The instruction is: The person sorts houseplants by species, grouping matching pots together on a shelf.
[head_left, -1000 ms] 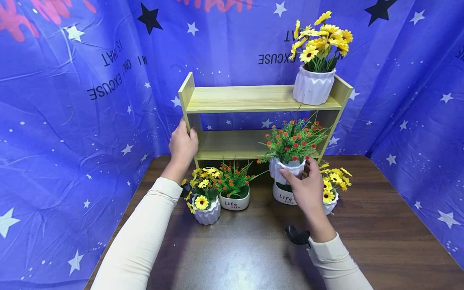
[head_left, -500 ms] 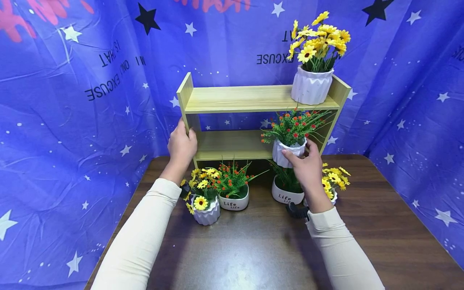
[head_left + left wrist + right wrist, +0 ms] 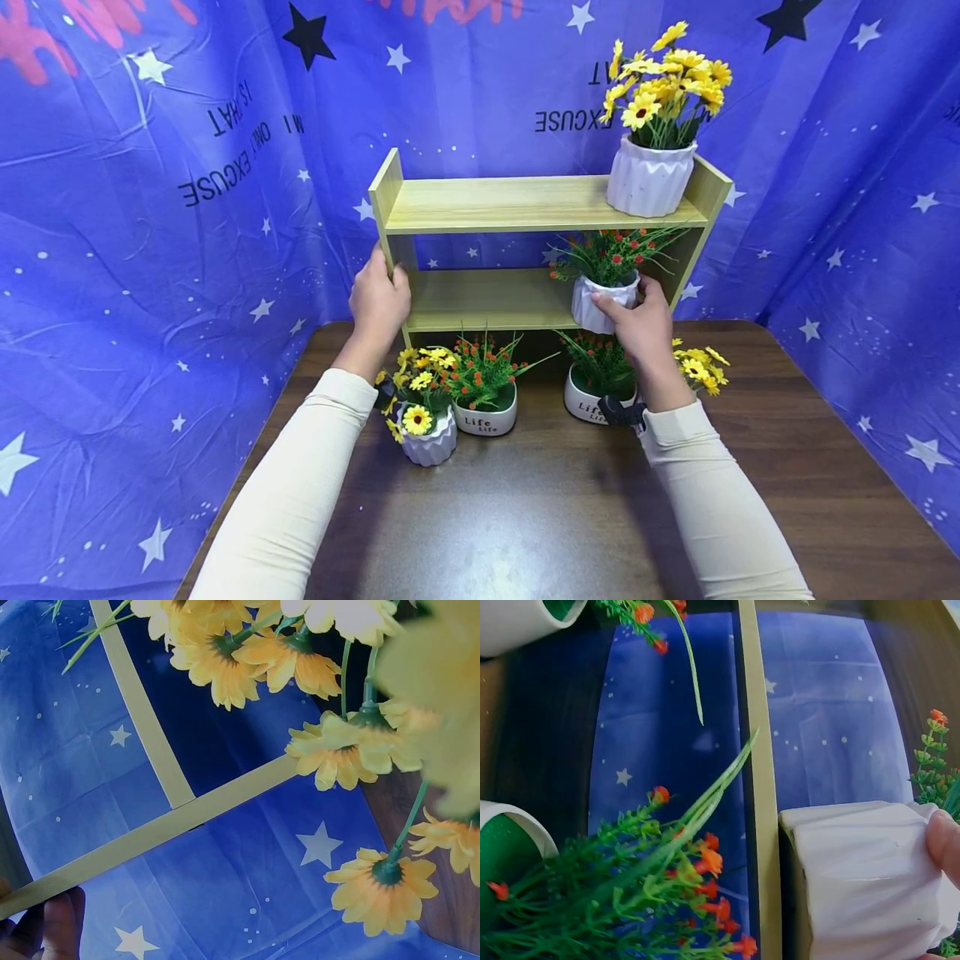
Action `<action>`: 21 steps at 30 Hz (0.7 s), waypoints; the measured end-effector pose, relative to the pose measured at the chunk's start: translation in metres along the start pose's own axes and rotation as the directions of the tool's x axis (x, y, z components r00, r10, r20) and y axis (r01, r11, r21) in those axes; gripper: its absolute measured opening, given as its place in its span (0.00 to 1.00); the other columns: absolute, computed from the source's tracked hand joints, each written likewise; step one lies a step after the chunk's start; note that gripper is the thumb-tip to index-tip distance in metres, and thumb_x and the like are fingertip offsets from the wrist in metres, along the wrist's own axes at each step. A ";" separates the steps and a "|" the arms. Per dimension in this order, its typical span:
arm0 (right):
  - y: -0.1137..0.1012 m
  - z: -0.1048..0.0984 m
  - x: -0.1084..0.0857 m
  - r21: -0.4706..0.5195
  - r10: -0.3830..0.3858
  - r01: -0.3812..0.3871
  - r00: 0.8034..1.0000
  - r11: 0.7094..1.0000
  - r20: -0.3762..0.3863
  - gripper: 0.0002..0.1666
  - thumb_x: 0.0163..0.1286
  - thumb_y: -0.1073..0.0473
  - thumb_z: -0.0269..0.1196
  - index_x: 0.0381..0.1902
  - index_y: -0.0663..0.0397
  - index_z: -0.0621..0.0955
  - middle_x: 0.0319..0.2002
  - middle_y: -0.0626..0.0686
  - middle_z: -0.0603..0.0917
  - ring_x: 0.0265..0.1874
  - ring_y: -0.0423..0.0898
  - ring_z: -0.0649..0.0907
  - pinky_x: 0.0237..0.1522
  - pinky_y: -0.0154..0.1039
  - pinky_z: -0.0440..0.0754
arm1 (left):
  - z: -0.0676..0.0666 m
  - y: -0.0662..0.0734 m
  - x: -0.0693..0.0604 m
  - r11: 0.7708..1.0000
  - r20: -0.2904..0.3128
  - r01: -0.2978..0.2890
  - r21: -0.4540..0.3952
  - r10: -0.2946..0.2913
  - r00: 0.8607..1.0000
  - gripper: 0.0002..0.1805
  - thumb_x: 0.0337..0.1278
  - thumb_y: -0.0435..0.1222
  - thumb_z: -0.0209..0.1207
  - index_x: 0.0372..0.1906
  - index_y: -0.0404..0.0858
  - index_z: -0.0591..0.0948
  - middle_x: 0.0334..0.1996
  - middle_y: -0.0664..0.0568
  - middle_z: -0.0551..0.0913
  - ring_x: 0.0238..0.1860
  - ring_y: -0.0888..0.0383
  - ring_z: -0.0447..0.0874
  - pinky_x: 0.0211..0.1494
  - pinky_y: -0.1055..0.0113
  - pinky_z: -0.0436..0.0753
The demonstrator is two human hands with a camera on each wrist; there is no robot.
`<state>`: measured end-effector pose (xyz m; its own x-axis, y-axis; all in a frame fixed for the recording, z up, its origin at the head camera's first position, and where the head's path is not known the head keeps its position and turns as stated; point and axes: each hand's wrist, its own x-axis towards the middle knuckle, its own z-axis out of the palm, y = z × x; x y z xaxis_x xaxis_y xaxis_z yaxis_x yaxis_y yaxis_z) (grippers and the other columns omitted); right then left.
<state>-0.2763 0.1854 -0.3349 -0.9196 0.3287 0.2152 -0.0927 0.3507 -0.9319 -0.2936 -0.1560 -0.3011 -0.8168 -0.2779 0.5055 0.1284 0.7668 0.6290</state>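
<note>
My left hand [image 3: 380,296] grips the left side panel of a light wooden shelf [image 3: 480,204]; in the left wrist view its fingers [image 3: 60,922] curl round the panel's edge. With thumb and fingers, my right hand [image 3: 647,329] holds a white fluted flowerpot [image 3: 596,304] of red flowers, upright at the right front of the middle board. In the right wrist view, the flowerpot [image 3: 870,877] has its base close to the board's front edge [image 3: 761,787]; whether it touches is unclear. The plant's top reaches in under the upper board.
A pot of yellow flowers [image 3: 651,179] stands at the top board's right end. Below, on the brown table [image 3: 480,517], are a yellow-flowered pot [image 3: 429,446], two oval "Life" planters [image 3: 486,421] [image 3: 588,406] and more yellow flowers [image 3: 701,367] behind my right wrist. Blue star-printed cloth [image 3: 112,333] surrounds the table.
My right hand has lifted the red-flowered pot from in front of the right oval planter, up and back to the middle board. My left hand stays on the side panel.
</note>
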 end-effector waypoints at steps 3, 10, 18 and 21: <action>-0.002 -0.002 0.007 -0.029 -0.004 0.005 1.000 1.000 0.006 0.49 0.54 0.45 0.68 0.67 0.57 0.59 0.58 0.59 0.71 0.54 0.52 0.72 0.50 0.47 0.72 | -0.001 0.001 0.000 1.000 0.000 -0.005 -0.002 0.005 1.000 0.21 0.63 0.40 0.47 0.61 0.44 0.69 0.47 0.44 0.80 0.46 0.39 0.78 0.40 0.44 0.73; -0.002 -0.003 0.020 -0.044 -0.011 0.011 1.000 0.999 -0.008 0.47 0.54 0.50 0.68 0.66 0.60 0.60 0.59 0.59 0.71 0.55 0.52 0.71 0.54 0.45 0.69 | 0.000 0.001 -0.002 1.000 0.018 0.006 0.002 -0.006 1.000 0.20 0.63 0.40 0.47 0.59 0.43 0.69 0.46 0.44 0.80 0.45 0.39 0.78 0.39 0.44 0.73; -0.005 -0.003 0.039 -0.001 -0.038 0.038 0.999 0.999 -0.015 0.45 0.53 0.58 0.69 0.66 0.60 0.62 0.59 0.60 0.71 0.56 0.52 0.71 0.57 0.43 0.67 | 0.000 0.002 -0.002 1.000 0.015 0.015 0.004 -0.015 1.000 0.20 0.63 0.40 0.48 0.59 0.45 0.69 0.47 0.45 0.80 0.46 0.39 0.78 0.40 0.44 0.73; -0.005 -0.003 0.044 0.005 -0.035 0.035 0.999 0.999 -0.008 0.44 0.53 0.59 0.69 0.65 0.61 0.62 0.59 0.60 0.70 0.55 0.53 0.71 0.56 0.43 0.68 | -0.001 0.002 -0.001 1.000 0.010 0.010 0.006 -0.010 1.000 0.20 0.63 0.40 0.48 0.59 0.45 0.70 0.47 0.45 0.80 0.46 0.39 0.78 0.40 0.44 0.72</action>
<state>-0.3153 0.2011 -0.3194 -0.9127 0.3229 0.2502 -0.1269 0.3580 -0.9251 -0.2918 -0.1546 -0.3001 -0.8238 -0.2793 0.4932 0.1172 0.7674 0.6303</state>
